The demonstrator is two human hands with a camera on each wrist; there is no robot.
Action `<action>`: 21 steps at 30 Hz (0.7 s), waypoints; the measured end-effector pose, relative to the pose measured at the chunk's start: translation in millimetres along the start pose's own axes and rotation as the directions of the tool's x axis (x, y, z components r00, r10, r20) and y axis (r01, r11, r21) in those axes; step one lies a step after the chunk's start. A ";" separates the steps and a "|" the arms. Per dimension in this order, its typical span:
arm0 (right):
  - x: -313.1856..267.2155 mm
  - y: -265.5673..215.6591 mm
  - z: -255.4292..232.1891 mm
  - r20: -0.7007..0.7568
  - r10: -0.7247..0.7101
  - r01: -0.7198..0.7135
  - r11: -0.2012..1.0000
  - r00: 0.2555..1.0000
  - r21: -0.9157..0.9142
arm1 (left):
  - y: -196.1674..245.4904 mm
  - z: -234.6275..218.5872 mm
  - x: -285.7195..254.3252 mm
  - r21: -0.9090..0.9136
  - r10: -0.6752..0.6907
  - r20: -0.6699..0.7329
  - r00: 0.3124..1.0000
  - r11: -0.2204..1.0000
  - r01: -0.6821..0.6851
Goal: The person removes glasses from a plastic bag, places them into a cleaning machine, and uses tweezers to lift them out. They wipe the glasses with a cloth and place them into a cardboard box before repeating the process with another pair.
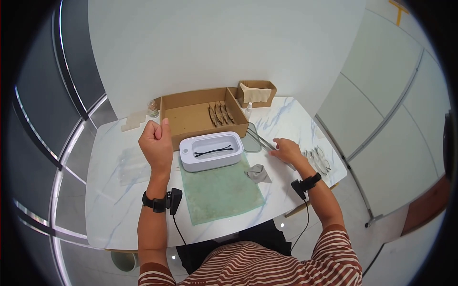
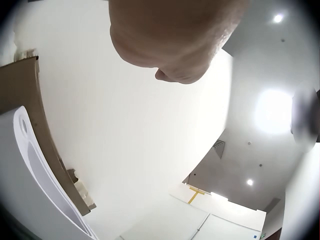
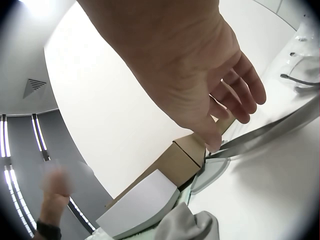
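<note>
My left hand (image 1: 156, 139) is raised above the table's left side, fingers curled into a fist and thumb up, with nothing showing in it. In the left wrist view the fist (image 2: 175, 40) stands against the white wall. My right hand (image 1: 287, 150) hovers at the long grey metal tongs (image 1: 264, 141), its fingers bent loosely and apart. In the right wrist view the thumb tip overlaps the far end of the tongs (image 3: 260, 136). Between the hands, a white ultrasonic cleaner (image 1: 210, 165) holds a thin black eyeglass part (image 1: 213, 151) in its basin.
Behind the cleaner stands a cardboard box (image 1: 186, 117) with several dark, slim glasses inside. A smaller box (image 1: 268, 99) with beige cloth and a spray bottle (image 1: 248, 111) are at the back. A green cloth (image 1: 219, 193), a crumpled grey cloth (image 1: 258, 173) and bagged glasses (image 1: 318, 161) lie in front and right.
</note>
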State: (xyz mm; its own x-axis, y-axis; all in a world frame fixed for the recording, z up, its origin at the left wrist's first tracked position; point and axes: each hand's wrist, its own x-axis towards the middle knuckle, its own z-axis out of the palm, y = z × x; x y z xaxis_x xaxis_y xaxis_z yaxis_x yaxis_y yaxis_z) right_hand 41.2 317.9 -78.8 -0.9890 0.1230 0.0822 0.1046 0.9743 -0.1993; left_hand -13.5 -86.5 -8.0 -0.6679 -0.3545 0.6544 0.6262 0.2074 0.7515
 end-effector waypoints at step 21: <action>-20.9 -75.1 -91.2 0.057 -0.231 0.189 0.895 0.971 0.405 | -22.5 -23.0 4.2 0.533 -0.258 0.676 0.690 0.818 -0.216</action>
State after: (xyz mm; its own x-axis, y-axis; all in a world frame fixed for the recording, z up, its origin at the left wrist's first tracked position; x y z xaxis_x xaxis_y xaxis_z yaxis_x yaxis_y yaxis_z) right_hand 63.5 259.3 23.5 -0.9907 -0.1164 0.0706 -0.1359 0.8188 -0.5578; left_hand -21.1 -113.6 -24.1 -0.8945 0.3181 0.3142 0.4423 0.7324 0.5176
